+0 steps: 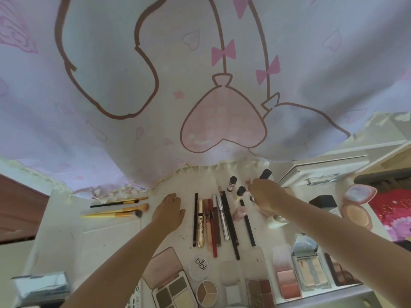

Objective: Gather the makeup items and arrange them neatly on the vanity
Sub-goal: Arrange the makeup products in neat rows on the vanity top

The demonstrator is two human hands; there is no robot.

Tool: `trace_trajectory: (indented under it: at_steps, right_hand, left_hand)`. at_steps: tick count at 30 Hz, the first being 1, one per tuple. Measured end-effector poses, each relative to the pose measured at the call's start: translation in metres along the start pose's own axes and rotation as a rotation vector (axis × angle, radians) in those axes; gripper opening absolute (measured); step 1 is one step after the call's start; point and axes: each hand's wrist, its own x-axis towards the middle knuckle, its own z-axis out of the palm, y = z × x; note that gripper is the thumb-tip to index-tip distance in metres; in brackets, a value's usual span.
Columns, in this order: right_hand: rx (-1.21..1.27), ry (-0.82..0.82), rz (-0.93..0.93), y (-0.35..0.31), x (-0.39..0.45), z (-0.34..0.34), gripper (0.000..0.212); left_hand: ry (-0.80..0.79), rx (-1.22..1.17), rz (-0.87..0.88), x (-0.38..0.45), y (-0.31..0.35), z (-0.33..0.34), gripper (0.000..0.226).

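Note:
On the white vanity top (106,238) lie a row of pencils, mascaras and lip liners (213,221), several gold-handled brushes (120,207) at the left, and open palettes (173,283) along the near edge. My left hand (169,210) rests flat on the bare surface between brushes and pencils, holding nothing. My right hand (264,196) reaches to the back right among small dark-capped bottles (231,183), fingers curled around a small item I cannot make out. A dark tube (265,173) stands just beyond its fingertips.
A pastel curtain with a heart print (222,121) hangs over the back of the vanity. A round pink compact (358,203) and a black box (323,202) sit at the right. Blush and shadow palettes (309,272) fill the near right. A white drawer unit (322,170) stands behind.

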Motion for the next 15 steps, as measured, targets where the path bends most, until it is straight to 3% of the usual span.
trace_trajectory:
  at_steps: [6, 15]
  right_hand:
    - [-0.105, -0.007, 0.016, -0.002, 0.005, 0.012, 0.025]
    - [0.003, 0.057, 0.037, -0.002, 0.014, 0.019, 0.023]
  left_hand:
    - [-0.022, -0.002, 0.028, 0.000, -0.012, 0.007, 0.049]
    - [-0.001, -0.022, 0.057, 0.001, -0.016, 0.012, 0.051]
